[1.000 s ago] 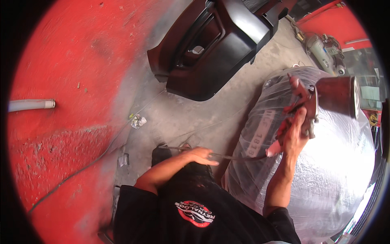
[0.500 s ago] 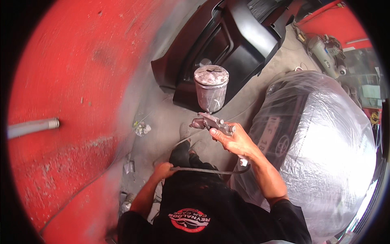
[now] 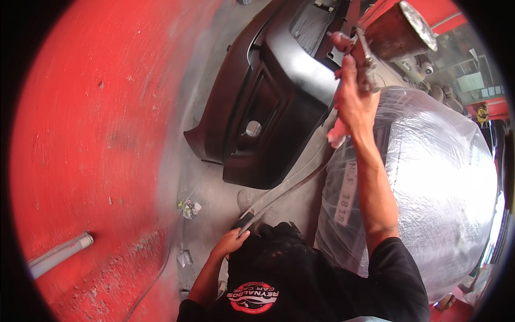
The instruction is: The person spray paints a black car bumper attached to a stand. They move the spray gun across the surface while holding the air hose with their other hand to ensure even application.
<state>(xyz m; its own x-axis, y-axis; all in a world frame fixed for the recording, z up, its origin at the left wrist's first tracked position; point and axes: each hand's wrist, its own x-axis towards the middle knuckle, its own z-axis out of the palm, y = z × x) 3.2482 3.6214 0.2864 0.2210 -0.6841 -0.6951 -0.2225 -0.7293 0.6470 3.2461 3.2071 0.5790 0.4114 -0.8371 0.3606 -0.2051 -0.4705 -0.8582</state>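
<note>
Spray gun [image 3: 366, 59] held in right grip [image 3: 357, 104], which is clenched round handle [image 3: 338, 133]. Gun body seen just above grip, handle end jutting out below it on left. Metal cup [image 3: 399, 33] attached to gun, tilted toward right, above and right of grip. Dark hose [image 3: 292, 189] clasped in left grip [image 3: 230, 241] near person's lap, stretched up toward gun handle. Black bumper [image 3: 268, 123] placed left of gun; gap between cannot be told. Plastic-wrapped vehicle [image 3: 429, 188] seen right of forearm.
</note>
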